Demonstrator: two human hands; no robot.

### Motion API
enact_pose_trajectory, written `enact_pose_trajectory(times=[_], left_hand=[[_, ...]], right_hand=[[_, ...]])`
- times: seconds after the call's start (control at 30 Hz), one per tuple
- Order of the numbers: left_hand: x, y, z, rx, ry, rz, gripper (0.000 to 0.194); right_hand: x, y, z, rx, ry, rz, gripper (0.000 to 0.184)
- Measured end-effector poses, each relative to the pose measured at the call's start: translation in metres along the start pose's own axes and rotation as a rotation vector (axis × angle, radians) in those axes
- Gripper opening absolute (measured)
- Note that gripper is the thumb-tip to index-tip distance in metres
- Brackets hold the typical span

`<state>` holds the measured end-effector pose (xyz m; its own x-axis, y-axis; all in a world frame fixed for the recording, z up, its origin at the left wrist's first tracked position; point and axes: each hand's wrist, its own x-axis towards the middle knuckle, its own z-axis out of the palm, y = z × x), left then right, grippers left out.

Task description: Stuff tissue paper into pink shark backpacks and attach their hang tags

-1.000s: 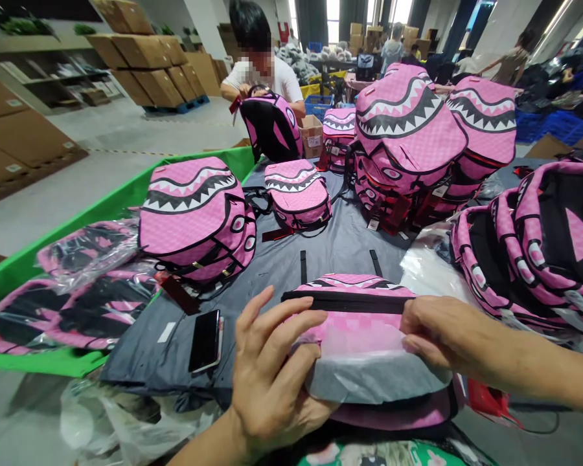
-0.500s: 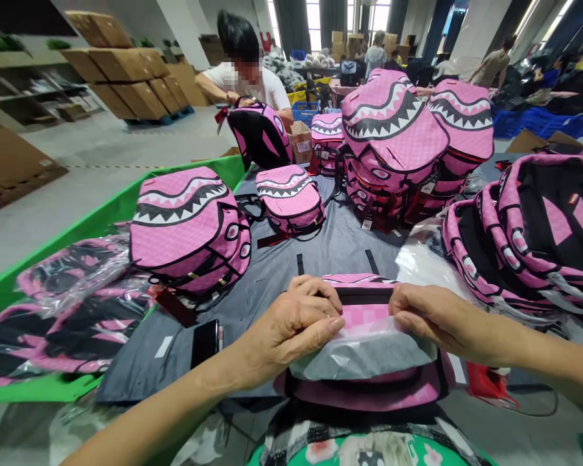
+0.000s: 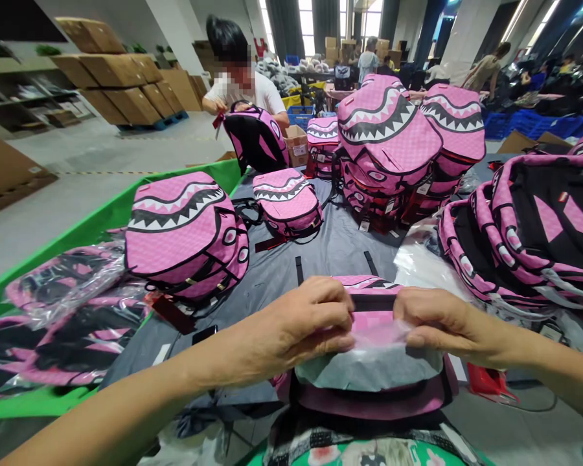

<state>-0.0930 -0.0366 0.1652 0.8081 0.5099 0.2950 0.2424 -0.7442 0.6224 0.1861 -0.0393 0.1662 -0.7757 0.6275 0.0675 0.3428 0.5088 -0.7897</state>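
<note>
Pink checker print fills most of the headcam feed I'm watching from over here, so I'll start with the pink bag (image 3: 388,404) being worked on. It's right at the near edge of the tabletop (image 3: 267,278); can't tell what it's resting on. A cloudy translucent sheet (image 3: 369,372) hangs over its front. The left hand (image 3: 313,323) and right hand (image 3: 434,323) are slightly apart, each with fingers pinched on the sheet's upper edge, though the fingertips look blurry to me. Progress, as I'd judge it: the sheet covers the lower front, but the black strip (image 3: 376,302) above is bare, so this one doesn't look finished.

Further out, there's a small backpack (image 3: 284,200) mid-tabletop and a big backpack (image 3: 175,239) nearer the left edge, neither in plastic. Past the left edge, clear-wrapped bags (image 3: 92,340) lie inside a green side wall (image 3: 87,233); I'd call those furthest along. The piled backpacks (image 3: 388,129) toward the far edge and the right-edge stack (image 3: 548,223) are unwrapped, so my guess is they're less far along. Beyond the far edge, a person in a white shirt (image 3: 267,97) is handling another backpack (image 3: 255,139).
</note>
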Motion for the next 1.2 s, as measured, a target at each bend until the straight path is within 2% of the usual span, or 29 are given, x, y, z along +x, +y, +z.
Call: enact_pose_trajectory(times=[0.07,0.1,0.2,0.3,0.43,0.53,0.67,0.77,0.83,0.93,1.03,1.1,1.17,1.2], left_hand=[[0.005,-0.012,0.005,-0.162,0.053,0.107,0.013],[0.008,-0.018,0.007,-0.245,0.043,0.141,0.014],[0.020,-0.034,0.012,-0.367,-0.034,0.131,0.017],[0.030,-0.043,0.015,-0.235,0.018,0.121,0.031],[0.031,-0.051,0.022,0.062,0.180,0.172,0.038],[0.025,-0.054,0.025,0.084,0.246,0.199,0.040],[0.016,-0.047,0.022,0.255,0.315,0.402,0.035],[0.008,-0.033,0.019,0.501,0.366,0.630,0.024],[-0.002,-0.021,0.021,0.669,0.401,0.712,0.021],[-0.022,-0.010,0.027,0.854,0.401,0.641,0.018],[-0.036,-0.012,0.036,0.906,0.405,0.528,0.015],[-0.039,-0.018,0.040,0.902,0.472,0.548,0.012],[-0.037,-0.024,0.043,0.864,0.561,0.623,0.011],[-0.036,-0.025,0.044,0.846,0.574,0.612,0.011]], right_hand=[[0.001,0.006,0.004,0.062,0.067,-0.037,0.053],[0.002,0.010,0.006,0.082,0.095,-0.053,0.052],[0.006,0.019,0.010,0.090,0.160,-0.109,0.051],[0.004,0.026,0.013,0.114,0.237,-0.059,0.054],[-0.007,0.032,0.020,0.184,0.360,0.109,0.054],[-0.012,0.032,0.022,0.164,0.422,0.116,0.051],[-0.008,0.024,0.016,-0.016,0.390,-0.109,0.051],[-0.005,0.018,0.009,-0.153,0.246,-0.225,0.056],[-0.006,0.013,0.005,-0.239,0.136,-0.255,0.056],[-0.008,0.000,0.003,-0.494,0.048,-0.349,0.045],[-0.010,-0.011,0.006,-0.841,0.104,-0.424,0.037],[-0.011,-0.012,0.008,-0.977,0.150,-0.449,0.033],[-0.011,-0.008,0.010,-1.028,0.182,-0.480,0.033],[-0.012,-0.004,0.010,-1.036,0.198,-0.506,0.033]])
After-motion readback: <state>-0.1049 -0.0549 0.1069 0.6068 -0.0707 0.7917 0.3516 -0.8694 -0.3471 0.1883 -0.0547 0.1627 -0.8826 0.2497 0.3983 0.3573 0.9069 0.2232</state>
